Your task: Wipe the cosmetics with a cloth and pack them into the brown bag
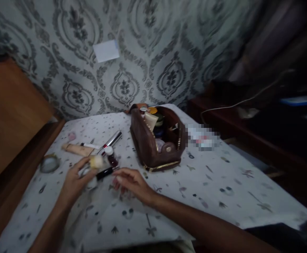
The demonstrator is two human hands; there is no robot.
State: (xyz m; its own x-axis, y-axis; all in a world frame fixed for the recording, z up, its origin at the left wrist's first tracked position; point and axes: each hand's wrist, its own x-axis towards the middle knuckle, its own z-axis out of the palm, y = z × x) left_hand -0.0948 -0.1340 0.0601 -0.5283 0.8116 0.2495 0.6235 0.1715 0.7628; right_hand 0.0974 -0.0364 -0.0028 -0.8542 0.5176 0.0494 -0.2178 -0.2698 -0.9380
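Observation:
My left hand point(76, 181) has its thumb and fingers closed around a small yellow-and-cream item point(97, 162), blurred and partly covered by the fingers. A black tube point(104, 174) lies between my two hands. My right hand point(134, 184) is just right of the tube's end, its fingers loosely curled and apart, with nothing clear in them; whether a fingertip touches the tube I cannot tell. Beyond the hands are a dark red bottle with a white cap point(111, 156), a silver-and-red lip gloss tube point(111, 141) and a beige tube point(77, 149).
An unzipped brown cosmetic bag point(140, 140) stands behind my right hand, filled with jars and tubes. A round greyish container point(49, 163) lies at the left. The patterned white cloth point(195, 211) covers the surface. A wooden panel point(13, 116) rises at the left.

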